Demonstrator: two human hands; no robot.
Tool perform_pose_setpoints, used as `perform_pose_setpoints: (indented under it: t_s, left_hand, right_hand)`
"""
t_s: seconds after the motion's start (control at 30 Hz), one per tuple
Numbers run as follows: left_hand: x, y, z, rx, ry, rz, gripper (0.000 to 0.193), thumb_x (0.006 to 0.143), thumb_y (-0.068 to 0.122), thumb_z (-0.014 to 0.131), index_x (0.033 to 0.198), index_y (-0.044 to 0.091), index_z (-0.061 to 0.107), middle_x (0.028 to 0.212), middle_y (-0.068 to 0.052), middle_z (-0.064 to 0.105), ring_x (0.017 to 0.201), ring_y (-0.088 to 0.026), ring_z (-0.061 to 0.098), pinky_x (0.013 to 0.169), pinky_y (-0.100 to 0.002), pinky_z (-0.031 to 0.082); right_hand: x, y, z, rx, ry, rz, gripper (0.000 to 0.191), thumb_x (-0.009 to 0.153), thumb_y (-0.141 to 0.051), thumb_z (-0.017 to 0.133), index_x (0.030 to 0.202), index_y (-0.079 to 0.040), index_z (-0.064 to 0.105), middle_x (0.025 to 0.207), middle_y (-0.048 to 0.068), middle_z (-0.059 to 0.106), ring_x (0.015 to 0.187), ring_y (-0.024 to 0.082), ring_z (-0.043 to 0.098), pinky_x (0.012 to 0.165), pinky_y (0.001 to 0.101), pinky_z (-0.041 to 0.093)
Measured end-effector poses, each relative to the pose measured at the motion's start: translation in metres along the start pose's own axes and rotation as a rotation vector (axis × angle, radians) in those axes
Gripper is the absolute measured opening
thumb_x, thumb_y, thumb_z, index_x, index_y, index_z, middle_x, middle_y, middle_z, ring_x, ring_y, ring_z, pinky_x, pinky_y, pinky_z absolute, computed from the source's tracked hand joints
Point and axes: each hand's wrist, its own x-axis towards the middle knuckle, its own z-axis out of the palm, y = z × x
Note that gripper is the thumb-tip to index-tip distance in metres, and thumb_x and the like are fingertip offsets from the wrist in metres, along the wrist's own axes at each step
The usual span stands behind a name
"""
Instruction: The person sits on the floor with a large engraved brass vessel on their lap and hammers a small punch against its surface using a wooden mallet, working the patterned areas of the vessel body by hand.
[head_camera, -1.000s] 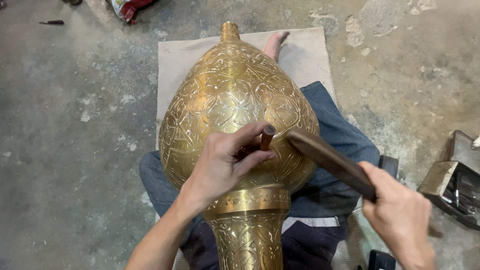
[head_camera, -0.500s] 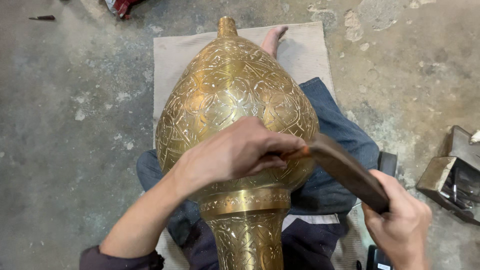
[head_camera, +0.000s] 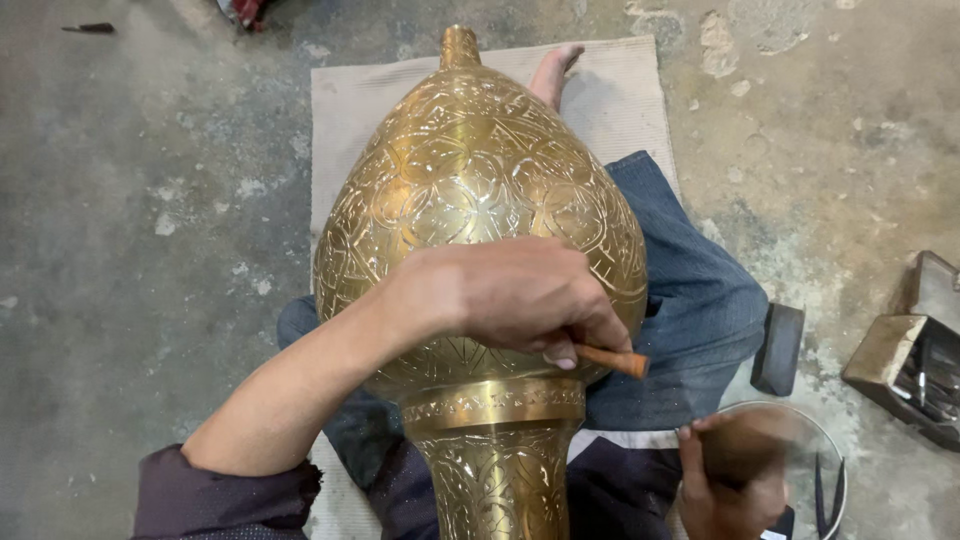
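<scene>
Engraved brass vase (head_camera: 470, 190) lying across the lap on the cloth (head_camera: 350, 100), neck near, tip far; left hand (head_camera: 500, 295) resting on its near belly, grip clenched around a small wooden-handled chisel (head_camera: 610, 358) jutting right. Right hand (head_camera: 735, 475), blurred, now dropped near right, apart from the vase; dark mallet no longer raised beside the chisel as half a second ago; its grip impossible to tell.

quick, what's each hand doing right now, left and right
Left hand: closed on a thin brown tool, resting on the engraved brass vessel.
Right hand: closed on something dark, motion-blurred; cannot tell what.
</scene>
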Motion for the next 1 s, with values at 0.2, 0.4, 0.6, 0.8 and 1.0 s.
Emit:
perform_pose_setpoints:
  t_s: [0.2, 0.4, 0.6, 0.8, 1.0]
  left_hand:
    - [-0.003, 0.003, 0.002, -0.049, -0.010, -0.035, 0.026, 0.098, 0.034, 0.055, 0.100, 0.022, 0.078, 0.057, 0.009, 0.062, 0.047, -0.002, 0.051, 0.039, -0.027, 0.037]
    - [-0.030, 0.008, 0.012, -0.070, 0.421, 0.010, 0.013, 0.105, 0.023, 0.065, 0.108, 0.014, 0.074, 0.070, 0.002, 0.069, 0.054, -0.007, 0.063, 0.046, -0.026, 0.047]
    - [-0.058, 0.031, 0.057, -0.158, 0.954, -0.213, 0.046, 0.089, 0.009, 0.081, 0.131, 0.006, 0.064, 0.103, -0.010, 0.079, 0.080, -0.018, 0.080, 0.071, -0.028, 0.062]
    - [-0.057, 0.026, 0.067, -0.172, 1.042, -0.211, 0.048, 0.090, 0.007, 0.081, 0.134, 0.004, 0.060, 0.106, -0.010, 0.078, 0.088, -0.019, 0.081, 0.077, -0.028, 0.066]
    - [-0.051, 0.028, 0.059, -0.110, 0.927, -0.149, 0.035, 0.097, 0.007, 0.073, 0.131, 0.011, 0.066, 0.106, -0.007, 0.080, 0.083, -0.015, 0.081, 0.073, -0.027, 0.068]
  right_hand:
    - [-0.008, 0.005, -0.005, -0.107, -0.057, -0.040, 0.035, 0.086, -0.002, 0.074, 0.118, -0.005, 0.061, 0.090, 0.012, 0.070, 0.083, 0.022, 0.071, 0.081, 0.0307, 0.057]
    - [0.021, 0.003, -0.026, -0.389, -0.261, -0.096, 0.037, 0.085, -0.012, 0.076, 0.119, -0.010, 0.063, 0.096, 0.014, 0.073, 0.082, 0.028, 0.075, 0.078, 0.0375, 0.059]
    - [0.051, 0.015, -0.027, -0.660, -0.427, -0.110, 0.053, 0.081, -0.009, 0.078, 0.133, -0.012, 0.065, 0.090, 0.015, 0.074, 0.079, 0.032, 0.074, 0.069, 0.0423, 0.057]
    - [0.100, -0.030, -0.024, -0.623, -0.478, -0.290, 0.053, 0.082, -0.005, 0.077, 0.133, -0.016, 0.065, 0.093, 0.012, 0.077, 0.069, 0.024, 0.072, 0.063, 0.0370, 0.057]
    - [0.146, -0.100, -0.027, -0.473, -0.606, -0.301, 0.054, 0.075, 0.006, 0.072, 0.127, -0.006, 0.062, 0.099, 0.014, 0.073, 0.082, 0.020, 0.073, 0.072, 0.0278, 0.058]
